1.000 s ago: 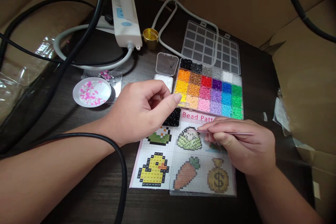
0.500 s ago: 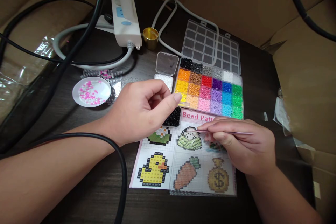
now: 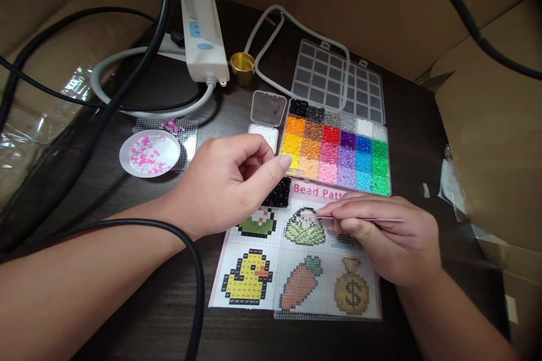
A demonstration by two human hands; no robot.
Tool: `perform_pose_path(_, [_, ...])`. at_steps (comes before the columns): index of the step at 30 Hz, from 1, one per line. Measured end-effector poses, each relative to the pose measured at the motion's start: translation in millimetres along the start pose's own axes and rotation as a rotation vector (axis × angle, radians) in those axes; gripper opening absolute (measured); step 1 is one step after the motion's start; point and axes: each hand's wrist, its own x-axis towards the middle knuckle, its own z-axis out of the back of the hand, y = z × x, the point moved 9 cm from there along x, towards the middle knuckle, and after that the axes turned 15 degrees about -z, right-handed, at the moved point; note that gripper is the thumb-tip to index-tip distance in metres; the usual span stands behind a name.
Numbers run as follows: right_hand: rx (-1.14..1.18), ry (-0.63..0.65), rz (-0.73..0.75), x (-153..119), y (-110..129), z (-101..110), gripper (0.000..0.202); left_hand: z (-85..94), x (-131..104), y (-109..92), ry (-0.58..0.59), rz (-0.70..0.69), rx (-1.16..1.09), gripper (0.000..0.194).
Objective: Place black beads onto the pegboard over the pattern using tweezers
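Observation:
My right hand point(image 3: 381, 231) pinches thin pink tweezers point(image 3: 368, 219), their tip over the green and white figure point(image 3: 305, 225) on the clear pegboard point(image 3: 328, 316). Under the board lies the bead pattern sheet point(image 3: 215, 287), with a duck, a carrot and a money bag. My left hand point(image 3: 237, 180) hovers over the box of black beads point(image 3: 278, 193), thumb and index finger curled close together; what lies between them, if anything, is hidden. Its thumb tip overlaps the yellow beads of the sorted bead case point(image 3: 339, 146).
A white dish point(image 3: 149, 153) of pink and white beads rests on another pegboard point(image 3: 189, 132) at left. Behind are a gold cup point(image 3: 243, 69), a power strip point(image 3: 206, 56) and a small white-bead box point(image 3: 265, 134). A black cable point(image 3: 198, 271) crosses my left forearm.
The whole view has shifted slightly, with objects appearing a little lower. Both hands keep nearly the same pose, and the tweezers stay in my right hand.

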Motion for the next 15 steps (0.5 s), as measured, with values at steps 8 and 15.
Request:
perform_pose_path(8, [0.032, -0.033, -0.022, -2.2, -2.3, 2.9, 0.024, 0.5, -0.9, -1.3, 0.005, -0.007, -0.002, 0.031])
perform_pose_path(15, [0.041, -0.049, -0.005, -2.2, -1.4, 2.4, 0.025, -0.1, 0.5, -0.9, 0.006, -0.006, -0.005, 0.03])
